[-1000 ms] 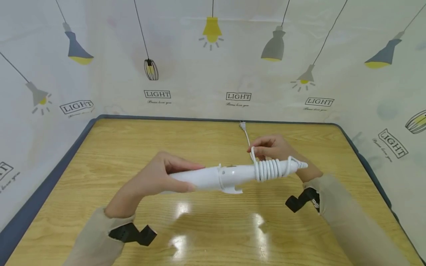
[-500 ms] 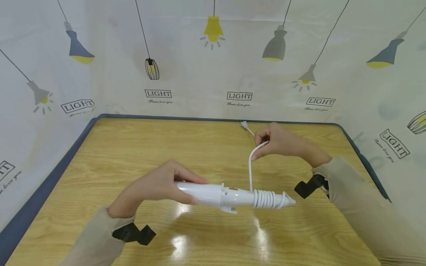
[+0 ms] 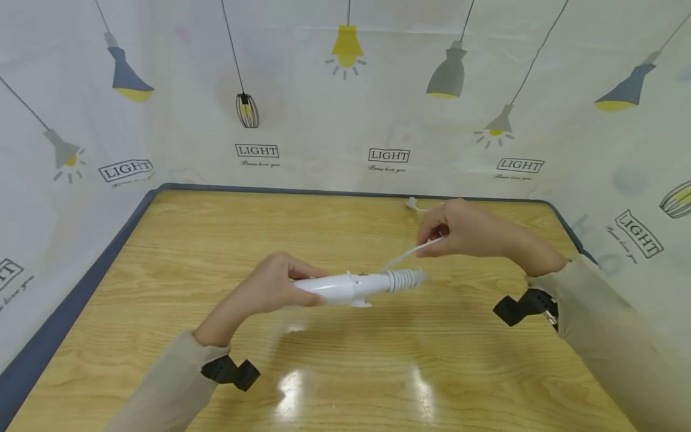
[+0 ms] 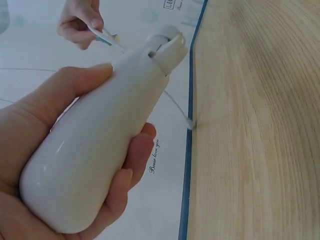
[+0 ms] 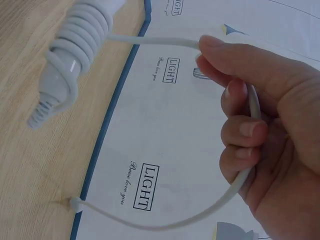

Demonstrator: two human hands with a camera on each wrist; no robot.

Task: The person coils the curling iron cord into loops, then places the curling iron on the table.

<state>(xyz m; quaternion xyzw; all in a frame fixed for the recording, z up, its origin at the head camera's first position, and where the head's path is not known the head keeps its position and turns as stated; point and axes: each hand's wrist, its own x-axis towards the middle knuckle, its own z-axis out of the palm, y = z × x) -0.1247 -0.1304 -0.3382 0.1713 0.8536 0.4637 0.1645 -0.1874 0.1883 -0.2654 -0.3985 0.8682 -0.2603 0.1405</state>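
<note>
Gripping a smooth white plastic rod-shaped appliance [image 3: 336,289] by its thick end above the yellowish wooden table [image 3: 345,372], the left hand [image 3: 275,283] seemingly steadies it while the right hand [image 3: 466,231] pinches its thin white cord [image 5: 155,40], presumably controlling tension.

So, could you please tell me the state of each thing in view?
White corded appliance, held above the table
Power cord, partly coiled round the appliance's narrow end, partly loose
Plug, unplugged, at the table's far edge
Left hand, gripping the appliance's wide end
Right hand, holding the loose length of cord
</note>
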